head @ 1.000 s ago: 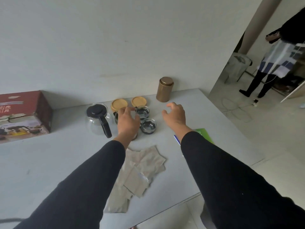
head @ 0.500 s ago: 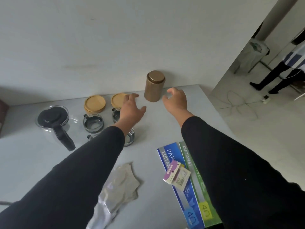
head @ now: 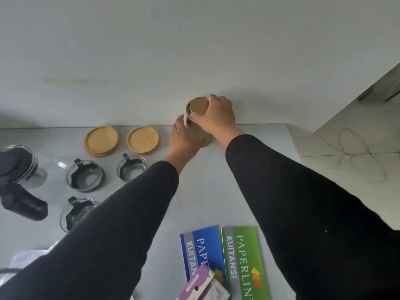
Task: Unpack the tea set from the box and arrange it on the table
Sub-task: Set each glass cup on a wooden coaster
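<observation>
A gold tea canister (head: 195, 124) stands upright near the wall at the back of the grey table (head: 216, 191). My left hand (head: 183, 139) wraps its body from the left. My right hand (head: 217, 114) grips its round lid from the right. Two stacks of bamboo coasters (head: 101, 140) (head: 142, 139) lie to the left. In front of them stand glass cups with black handles (head: 85, 176) (head: 132, 167) (head: 75, 213), the nearest partly hidden by my left sleeve. A glass teapot with a black lid and handle (head: 18, 167) sits at the far left edge.
Blue (head: 201, 250) and green (head: 243, 260) receipt books lie at the near right, with a purple card packet (head: 201, 285) on the blue one. Crumpled wrapping (head: 26, 256) shows at the lower left. The table's right edge drops to a marble floor (head: 357, 148).
Both hands reached forward from the cups to the gold canister and closed on it. The view tilted down and right; the red box is out of frame.
</observation>
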A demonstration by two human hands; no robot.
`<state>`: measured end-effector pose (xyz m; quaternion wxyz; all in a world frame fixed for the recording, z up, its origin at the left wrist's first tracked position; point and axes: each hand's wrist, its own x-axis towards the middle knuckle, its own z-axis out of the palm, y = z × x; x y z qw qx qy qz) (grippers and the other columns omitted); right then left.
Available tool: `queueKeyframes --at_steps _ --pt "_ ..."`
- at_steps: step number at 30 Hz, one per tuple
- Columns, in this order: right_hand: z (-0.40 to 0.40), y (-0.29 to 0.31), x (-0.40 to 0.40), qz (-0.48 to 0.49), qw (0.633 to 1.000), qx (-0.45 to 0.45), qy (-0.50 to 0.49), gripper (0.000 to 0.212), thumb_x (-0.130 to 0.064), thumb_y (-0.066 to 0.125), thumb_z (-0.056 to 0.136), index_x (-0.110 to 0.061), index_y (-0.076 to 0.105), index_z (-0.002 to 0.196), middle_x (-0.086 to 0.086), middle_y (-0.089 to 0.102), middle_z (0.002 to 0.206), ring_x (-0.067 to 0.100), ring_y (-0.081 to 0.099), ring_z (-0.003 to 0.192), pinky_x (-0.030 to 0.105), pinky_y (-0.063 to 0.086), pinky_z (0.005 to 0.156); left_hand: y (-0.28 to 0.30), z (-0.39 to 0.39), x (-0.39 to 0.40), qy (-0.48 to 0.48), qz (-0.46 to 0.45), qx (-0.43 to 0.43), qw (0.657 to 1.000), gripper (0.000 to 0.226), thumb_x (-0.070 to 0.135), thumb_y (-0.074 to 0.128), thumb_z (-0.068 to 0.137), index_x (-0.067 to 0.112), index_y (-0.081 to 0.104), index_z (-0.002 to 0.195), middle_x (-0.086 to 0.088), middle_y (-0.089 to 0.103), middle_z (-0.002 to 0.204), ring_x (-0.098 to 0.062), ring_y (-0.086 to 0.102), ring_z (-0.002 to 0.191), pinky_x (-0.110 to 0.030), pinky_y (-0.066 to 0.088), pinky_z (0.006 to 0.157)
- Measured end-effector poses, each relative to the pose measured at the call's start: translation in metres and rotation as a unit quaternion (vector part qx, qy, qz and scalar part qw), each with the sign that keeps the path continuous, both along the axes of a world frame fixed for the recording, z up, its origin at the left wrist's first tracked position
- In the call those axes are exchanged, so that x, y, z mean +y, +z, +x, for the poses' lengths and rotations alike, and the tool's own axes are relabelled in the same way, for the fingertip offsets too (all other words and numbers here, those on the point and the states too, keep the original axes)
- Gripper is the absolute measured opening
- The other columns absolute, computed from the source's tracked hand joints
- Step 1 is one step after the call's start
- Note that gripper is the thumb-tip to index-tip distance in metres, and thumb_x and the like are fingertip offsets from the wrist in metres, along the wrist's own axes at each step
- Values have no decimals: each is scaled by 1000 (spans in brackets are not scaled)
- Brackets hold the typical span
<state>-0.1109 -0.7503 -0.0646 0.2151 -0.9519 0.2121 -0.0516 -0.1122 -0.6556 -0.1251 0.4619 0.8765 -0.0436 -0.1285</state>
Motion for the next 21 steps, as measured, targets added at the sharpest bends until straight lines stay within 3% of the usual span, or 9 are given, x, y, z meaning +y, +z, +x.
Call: queueKeyframes --at_steps 4,12,21 --pt "5 -6 -4 -58 998 -20 29 65 -54 63 77 -12 51 124 9 55 118 28 43 117 36 43 89 -7 10 -16 30 -34 -40 998 91 33 82 65 16 31 139 -2 47 131 -19 45 121 -26 38 93" --pt "11 -9 -14 -26 997 -56 48 61 -51 69 73 -10 56 117 9 57 111 27 51 109 30 42 86 -10 18 -25 46 -50 -52 996 84 31 85 60 15 37 127 2 52 115 -13 49 96 -24 40 77" --pt "7 8 -25 46 996 -52 58 53 -46 72 73 -14 61 113 0 65 108 18 58 101 24 43 80 -19 19 -23 38 -43 -65 996 78 37 85 58 21 39 119 3 58 107 -15 57 93 -23 46 74"
